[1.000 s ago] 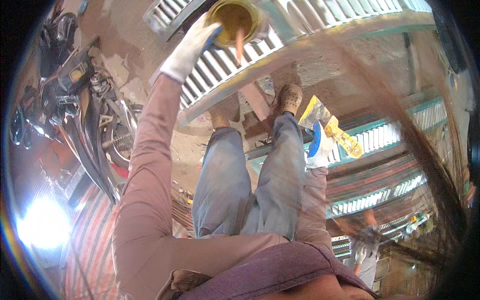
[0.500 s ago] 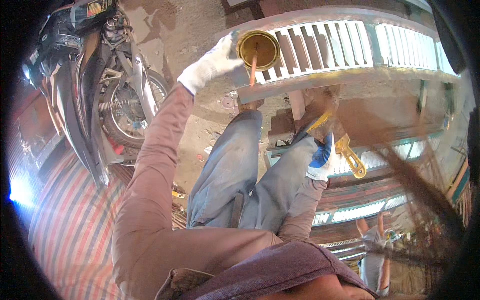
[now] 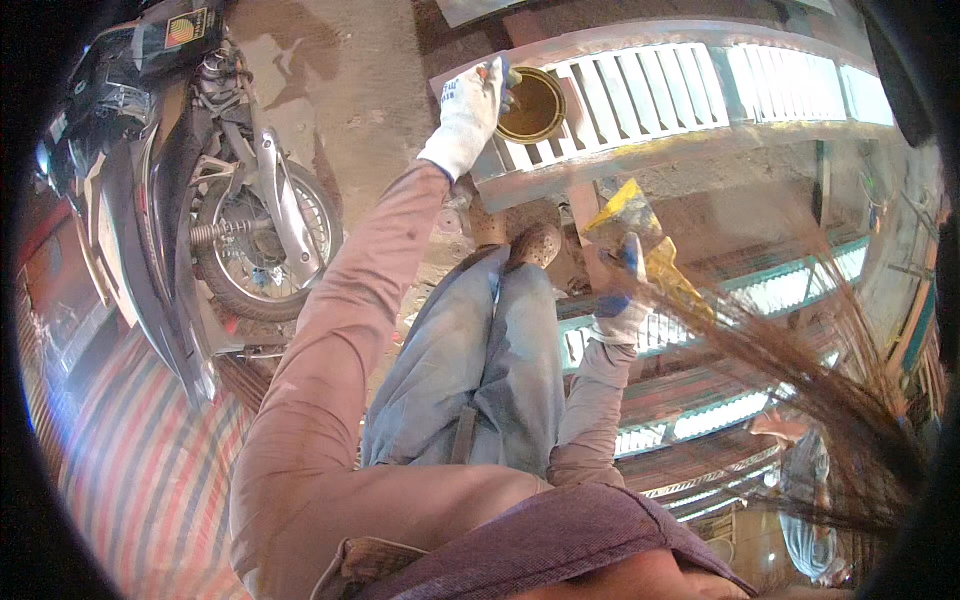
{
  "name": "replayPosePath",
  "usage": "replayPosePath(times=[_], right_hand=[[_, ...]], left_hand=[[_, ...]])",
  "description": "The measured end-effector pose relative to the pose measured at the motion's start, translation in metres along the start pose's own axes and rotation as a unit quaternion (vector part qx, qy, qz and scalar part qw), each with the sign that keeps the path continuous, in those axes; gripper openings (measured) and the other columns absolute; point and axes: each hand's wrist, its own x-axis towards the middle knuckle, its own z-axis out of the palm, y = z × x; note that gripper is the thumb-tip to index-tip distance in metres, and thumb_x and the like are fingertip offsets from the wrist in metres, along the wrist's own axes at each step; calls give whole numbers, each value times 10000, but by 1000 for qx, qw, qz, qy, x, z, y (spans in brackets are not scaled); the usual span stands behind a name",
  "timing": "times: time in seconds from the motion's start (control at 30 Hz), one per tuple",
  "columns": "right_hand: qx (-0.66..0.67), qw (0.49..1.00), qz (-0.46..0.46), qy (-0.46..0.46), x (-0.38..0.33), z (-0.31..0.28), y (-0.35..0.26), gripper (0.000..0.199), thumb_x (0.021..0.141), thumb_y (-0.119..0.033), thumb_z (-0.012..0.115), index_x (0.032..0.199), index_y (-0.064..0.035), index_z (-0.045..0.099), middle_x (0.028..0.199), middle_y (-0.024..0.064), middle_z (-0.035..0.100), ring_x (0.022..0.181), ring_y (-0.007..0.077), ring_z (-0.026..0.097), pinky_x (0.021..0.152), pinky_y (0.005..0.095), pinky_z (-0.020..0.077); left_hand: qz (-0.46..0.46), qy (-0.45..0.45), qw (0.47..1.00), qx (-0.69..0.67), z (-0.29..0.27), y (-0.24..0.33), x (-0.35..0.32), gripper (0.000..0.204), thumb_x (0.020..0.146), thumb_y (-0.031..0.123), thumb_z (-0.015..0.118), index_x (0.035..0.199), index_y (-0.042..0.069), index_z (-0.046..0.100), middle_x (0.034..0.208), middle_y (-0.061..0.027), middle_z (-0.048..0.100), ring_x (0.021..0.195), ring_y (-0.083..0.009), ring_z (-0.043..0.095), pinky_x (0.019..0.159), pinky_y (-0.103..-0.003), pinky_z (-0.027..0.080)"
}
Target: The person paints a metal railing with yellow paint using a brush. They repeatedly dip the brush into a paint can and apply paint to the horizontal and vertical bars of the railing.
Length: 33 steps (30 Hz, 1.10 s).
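Observation:
My left hand [image 3: 470, 110], in a white knit glove, grips the left rim of a round tin [image 3: 535, 105]. Brownish-yellow contents show inside. The tin is over the left end of a long slatted frame [image 3: 640, 95]; whether it rests there or hangs above cannot be made out. A small orange-brown bit shows by the left fingers. Lower and to the right, my right hand [image 3: 622, 300], in a white and blue glove, is closed around a putty knife [image 3: 680, 285] with a yellow handle. Its broad blade points away from me, with yellow smears along the edge.
A motorcycle [image 3: 255, 220] stands at the left, beside a striped sheet [image 3: 150, 450]. More slatted frames [image 3: 720, 415] lie to the right. Loose dark hair [image 3: 800, 365] hangs across the right side. Another person [image 3: 805, 500] is at the lower right.
My left hand and the tin have shifted right; the stick that stuck out over its near rim no longer shows there. My right hand has moved slightly left and away, turning the putty knife.

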Motion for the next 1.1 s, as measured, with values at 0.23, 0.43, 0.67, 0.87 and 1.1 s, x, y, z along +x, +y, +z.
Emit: replayPosePath(times=[0.23,0.43,0.67,0.87,1.1], right_hand=[[36,991,-108,75,41,51,-66,333,891,-72,693,1203,31,633,1097,84,678,956,164,642,836,313,526],[256,955,80,127,74,111,-93,331,858,-121,735,1130,44,644,1076,112,682,940,191,629,853,349,496],[143,982,81,92,83,143,-130,360,850,-126,734,1125,66,604,1082,111,675,911,168,646,807,331,521],[270,952,131,64,90,149,-78,317,872,-174,695,1127,9,648,1075,105,699,961,215,660,886,353,483],[362,923,125,-33,53,84,-67,271,902,-40,674,1166,16,657,1096,49,670,907,124,642,830,265,525]], left_hand=[[-18,35,975,-221,-32,5,-25,308,1016,257,521,1033,-15,665,869,-92,717,650,-157,674,552,-290,570],[75,71,967,-233,-59,52,-72,263,1025,190,502,1051,-31,643,906,-104,712,685,-149,672,571,-279,558],[161,121,975,-90,-57,43,-90,110,961,63,560,900,6,631,722,-97,593,614,-177,613,549,-317,468],[261,98,958,61,-44,56,-108,110,940,-4,546,992,-19,642,842,-91,635,730,-155,636,684,-245,490],[211,30,973,88,-24,-7,-67,422,892,185,709,1260,40,560,1153,-129,555,912,-216,639,747,-279,525]])
